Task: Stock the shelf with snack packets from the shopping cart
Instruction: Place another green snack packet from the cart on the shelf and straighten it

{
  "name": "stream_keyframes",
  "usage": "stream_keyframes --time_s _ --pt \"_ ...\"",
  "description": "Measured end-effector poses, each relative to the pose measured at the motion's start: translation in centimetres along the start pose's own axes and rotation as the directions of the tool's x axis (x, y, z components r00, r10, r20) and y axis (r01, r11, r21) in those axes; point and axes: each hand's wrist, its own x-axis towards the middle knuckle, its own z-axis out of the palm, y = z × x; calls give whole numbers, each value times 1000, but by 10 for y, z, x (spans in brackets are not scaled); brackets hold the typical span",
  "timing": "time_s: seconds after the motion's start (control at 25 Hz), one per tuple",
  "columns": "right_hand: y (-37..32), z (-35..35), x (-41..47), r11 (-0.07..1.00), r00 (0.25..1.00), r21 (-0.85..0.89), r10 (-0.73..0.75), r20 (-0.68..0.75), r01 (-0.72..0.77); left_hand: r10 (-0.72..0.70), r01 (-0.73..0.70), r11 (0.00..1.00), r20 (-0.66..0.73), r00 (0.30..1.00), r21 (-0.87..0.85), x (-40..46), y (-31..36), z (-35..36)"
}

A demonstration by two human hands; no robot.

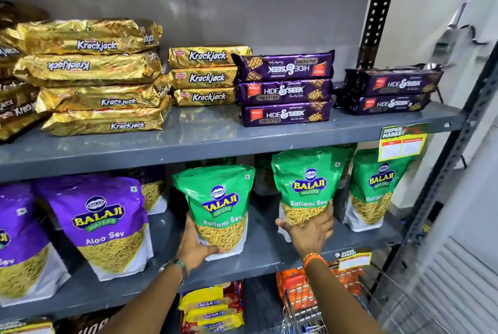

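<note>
Three green Balaji Wafers "Ratlami Sev" pouches stand upright along the front of the middle shelf (269, 250), with more green packs partly hidden behind them. The left hand (194, 245) grips the lower left side of the left pouch (217, 207), fingers curled under its base; the right hand (310, 230) lies spread and flat against the lower front of the middle pouch (307, 185) — pressing it, not closed round it. The third pouch (374, 188) stands untouched to the right. Left of these, two purple Balaji "Aloo Sev" pouches (102, 223) are in front, one cut off by the frame edge, another half hidden behind. On the top shelf (215, 142): four large gold Krackjack packs (91, 74) stacked, three smaller Krackjack packs (204, 77), three purple Parle Hide & Seek packs (285, 88) marked "20g EXTRA", the top one upside down, and two more Hide & Seek packs (390, 91). Two yellow "Super Market" price tags (401, 142) hang from the shelf edges. Below, yellow Marie packs (210, 306) — count unclear — and the wire cart (350, 304) holding orange packets (293, 285)
</note>
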Motion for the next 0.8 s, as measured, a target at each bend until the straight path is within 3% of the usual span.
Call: stream_keyframes --time_s 0.16,0.36,0.8 --pt "6 4 10 989 997 -121 -82 5 82 22 -22 1000 -13 1000 12 2 -5 3" --pt "15 4 1 979 985 -105 -173 -3 172 2 -2 1000 -19 1000 -21 -1 1 4" --pt "11 -1 -3 991 991 -40 -131 7 131 18 -18 1000 -26 999 2 -2 3 4"
